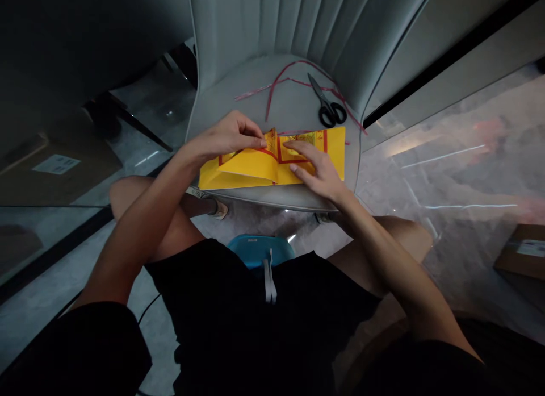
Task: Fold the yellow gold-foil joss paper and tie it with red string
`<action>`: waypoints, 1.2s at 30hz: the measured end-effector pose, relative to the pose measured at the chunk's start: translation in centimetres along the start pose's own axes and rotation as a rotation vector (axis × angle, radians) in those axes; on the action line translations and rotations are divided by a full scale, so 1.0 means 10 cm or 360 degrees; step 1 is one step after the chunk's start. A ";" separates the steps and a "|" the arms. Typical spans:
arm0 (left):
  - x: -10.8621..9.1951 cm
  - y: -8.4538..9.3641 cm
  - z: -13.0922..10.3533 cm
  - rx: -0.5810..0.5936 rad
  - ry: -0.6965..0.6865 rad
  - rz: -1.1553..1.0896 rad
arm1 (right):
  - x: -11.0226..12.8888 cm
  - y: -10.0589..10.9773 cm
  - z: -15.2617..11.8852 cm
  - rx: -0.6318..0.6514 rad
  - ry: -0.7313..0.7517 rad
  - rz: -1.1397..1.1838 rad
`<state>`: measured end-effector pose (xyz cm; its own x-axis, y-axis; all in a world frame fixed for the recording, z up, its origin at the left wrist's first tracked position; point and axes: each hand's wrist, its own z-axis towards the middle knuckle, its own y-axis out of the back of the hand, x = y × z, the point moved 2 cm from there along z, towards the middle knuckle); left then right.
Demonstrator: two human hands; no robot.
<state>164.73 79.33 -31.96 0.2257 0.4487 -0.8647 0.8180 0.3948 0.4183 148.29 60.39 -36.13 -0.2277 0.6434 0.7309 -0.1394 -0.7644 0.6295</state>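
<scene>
A folded sheet of yellow paper (pixel 251 170) with red borders and printed pictures lies across the front of the grey chair seat. Its left part is lifted into a fold. My left hand (pixel 232 136) pinches the paper's upper edge near the middle, thumb and fingers together. My right hand (pixel 317 170) rests on the right part of the paper, fingers stretched out and apart over a printed panel. Black-handled scissors (pixel 327 105) lie beyond the paper, blades pointing away. Pinkish-red ribbon strips (pixel 279 80) are spread behind the paper and partly under the scissors.
The grey chair (pixel 238 78) has a ribbed back behind the seat. A blue stool (pixel 259 248) shows between my legs. One cardboard box (pixel 63 174) stands at the left, another cardboard box (pixel 522 254) at the right on the shiny floor.
</scene>
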 end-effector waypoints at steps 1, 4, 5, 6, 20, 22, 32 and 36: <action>0.03 0.03 -0.02 -0.0014 0.0032 0.0025 | -0.01 -0.07 -0.01 0.0100 0.0047 -0.0088; 0.13 0.08 -0.07 -0.0053 0.0108 0.0054 | -0.07 -0.24 -0.05 0.0361 0.0158 -0.0344; 0.16 0.08 -0.08 -0.0057 0.0131 0.0057 | -0.10 -0.28 -0.06 0.0421 0.0179 -0.0413; 0.19 0.08 -0.09 -0.0058 0.0153 0.0058 | -0.13 -0.31 -0.07 0.0466 0.0192 -0.0468; 0.28 -0.02 -0.16 -0.0168 0.0501 0.0178 | -0.28 -0.34 -0.11 0.0551 0.0208 -0.0673; 0.32 -0.01 -0.15 -0.0189 0.0490 0.0221 | -0.28 -0.34 -0.11 0.0561 0.0214 -0.0689; -0.12 -0.32 -0.40 -0.0172 -0.0122 0.0218 | -0.25 -0.37 -0.12 0.0533 0.0205 -0.0721; -0.20 -0.42 -0.38 -0.0105 -0.0229 0.0403 | -0.26 -0.38 -0.12 0.0523 0.0190 -0.0715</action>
<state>158.88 79.81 -30.92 0.4945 0.4230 -0.7593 0.6910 0.3385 0.6387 148.21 61.56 -40.72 -0.3250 0.8788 0.3493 0.0549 -0.3512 0.9347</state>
